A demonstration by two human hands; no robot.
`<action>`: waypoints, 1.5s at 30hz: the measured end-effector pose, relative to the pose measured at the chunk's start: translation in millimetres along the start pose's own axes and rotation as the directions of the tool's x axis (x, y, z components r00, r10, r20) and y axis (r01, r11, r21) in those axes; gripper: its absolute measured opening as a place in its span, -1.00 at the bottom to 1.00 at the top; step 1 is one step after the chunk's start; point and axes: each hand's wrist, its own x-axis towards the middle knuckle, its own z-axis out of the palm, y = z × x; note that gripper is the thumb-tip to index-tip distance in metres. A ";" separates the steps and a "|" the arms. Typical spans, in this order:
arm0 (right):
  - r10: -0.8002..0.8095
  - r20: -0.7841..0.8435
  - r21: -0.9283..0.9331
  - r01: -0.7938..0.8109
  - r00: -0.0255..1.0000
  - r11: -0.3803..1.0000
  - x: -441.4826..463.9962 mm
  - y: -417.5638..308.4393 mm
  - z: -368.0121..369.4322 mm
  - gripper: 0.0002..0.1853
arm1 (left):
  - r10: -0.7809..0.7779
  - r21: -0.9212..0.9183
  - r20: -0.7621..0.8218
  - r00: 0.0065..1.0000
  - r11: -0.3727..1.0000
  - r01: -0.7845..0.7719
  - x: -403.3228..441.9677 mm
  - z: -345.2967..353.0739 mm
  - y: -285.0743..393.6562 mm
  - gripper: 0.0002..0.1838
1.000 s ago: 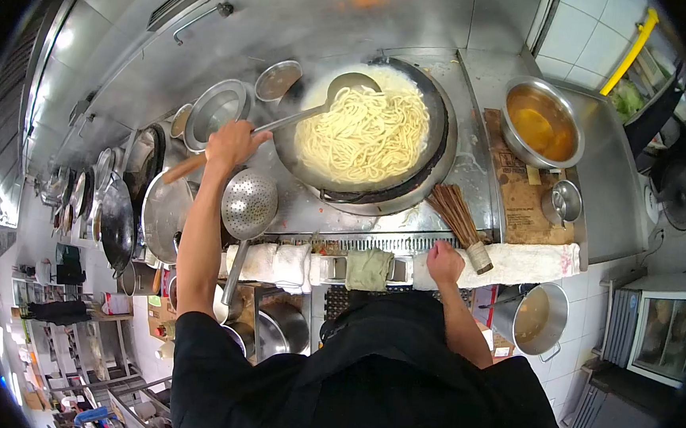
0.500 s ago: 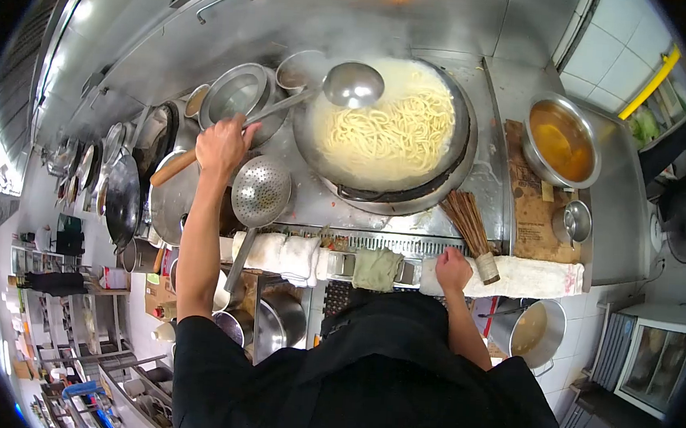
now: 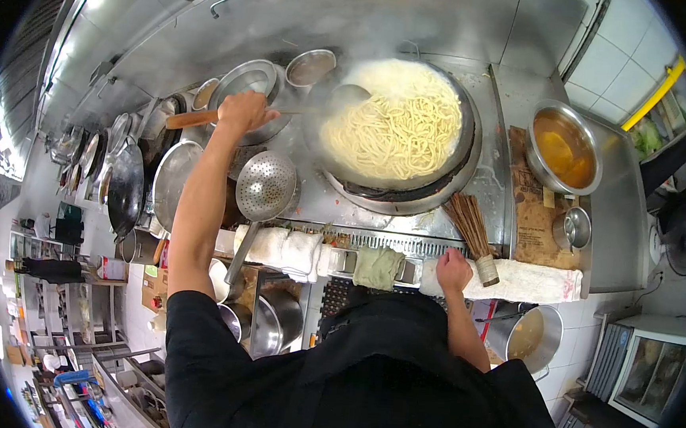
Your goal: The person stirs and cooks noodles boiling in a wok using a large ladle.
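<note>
My left hand [image 3: 244, 114] is wrapped round the wooden handle of a ladle [image 3: 350, 97]. The ladle's metal bowl is at the upper left of the noodles [image 3: 396, 130], half veiled by steam. Thick pale noodles lie in cloudy liquid in a large wok [image 3: 470, 131] on the stove. Closed in a fist, my right hand [image 3: 453, 273] rests at the white towel [image 3: 529, 279] along the stove's front edge; what its fingers hold, if anything, is hidden. Just right of it leans a bamboo brush [image 3: 473, 233].
A perforated skimmer [image 3: 266, 186] lies left of the wok, handle over the front edge. Metal bowls [image 3: 311, 69] stand behind it. On the right are a basin of orange-brown liquid [image 3: 597, 156] and a small metal cup [image 3: 572, 228]. A stockpot [image 3: 555, 332] stands low at right.
The ladle bowl has come down from above the wok to the noodles' left side, and its handle has levelled out. My left hand has moved up and right. My right hand stays put.
</note>
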 end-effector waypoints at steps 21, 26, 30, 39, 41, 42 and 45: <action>-0.024 -0.007 0.066 0.024 1.000 0.998 -0.6 0.2 -2.6 -0.86 | -0.105 -0.193 0.067 0.992 0.974 0.116 -71.5 -13.7 -11.2 -0.37; -0.001 0.013 0.059 0.000 1.000 0.998 0.0 -2.1 -5.0 -0.87 | -0.133 -0.212 -0.076 0.988 0.971 0.114 -80.9 -16.4 -9.2 -0.37; 0.013 0.010 0.063 -0.014 1.000 0.998 -0.8 -1.7 -4.5 -0.86 | -0.156 -0.165 -0.175 0.972 0.978 0.127 -80.5 -33.8 6.7 -0.38; 0.015 0.031 0.041 -0.016 0.999 0.999 -1.3 -0.3 -1.8 -0.82 | -0.054 -0.085 -0.454 0.890 0.996 0.017 8.5 -17.2 50.1 -0.52; 0.017 0.004 0.044 -0.017 1.000 0.999 -0.8 1.1 1.2 -0.82 | -0.078 -0.100 -0.462 0.883 0.994 0.035 34.8 -11.0 65.1 -0.55; 0.006 -0.014 0.050 -0.005 1.000 0.999 -1.6 -0.8 0.5 -0.83 | -0.059 -0.096 -0.468 0.882 0.995 0.015 49.3 -5.6 70.3 -0.55; 0.020 -0.025 0.069 -0.018 0.999 0.997 -2.8 -1.3 -1.4 -0.85 | -0.048 -0.103 -0.508 0.860 0.995 -0.005 73.4 -5.9 88.0 -0.57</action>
